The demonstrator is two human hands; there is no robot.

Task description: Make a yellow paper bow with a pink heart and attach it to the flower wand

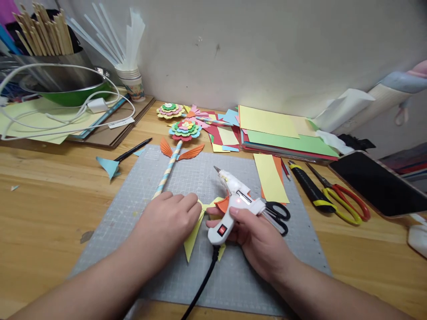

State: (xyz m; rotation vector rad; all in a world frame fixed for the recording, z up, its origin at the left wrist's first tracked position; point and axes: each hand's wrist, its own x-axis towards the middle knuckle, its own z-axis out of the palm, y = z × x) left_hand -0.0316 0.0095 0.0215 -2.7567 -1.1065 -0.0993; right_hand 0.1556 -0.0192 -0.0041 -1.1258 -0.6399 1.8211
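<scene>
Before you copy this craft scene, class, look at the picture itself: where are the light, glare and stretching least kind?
Head view: light is soft and shadows faint, though the wall dims toward the upper right; head view: the white hot glue gun looks slightly washed out; head view: the smartphone appears stretched near the right edge.

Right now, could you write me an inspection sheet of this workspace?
Surface: grey cutting mat on a wooden table.
Things in use: white glue gun, folded yellow paper, striped flower stick.
Clutter: yellow paper strip on the mat; phone to its right.
Hands: right hand holds the glue gun; left hand covers part of the folded paper, grip hidden.
Cables: black cord from the gun's handle; white cable upper left.
Surroundings: pale wall behind; wooden sticks in a container.
</scene>
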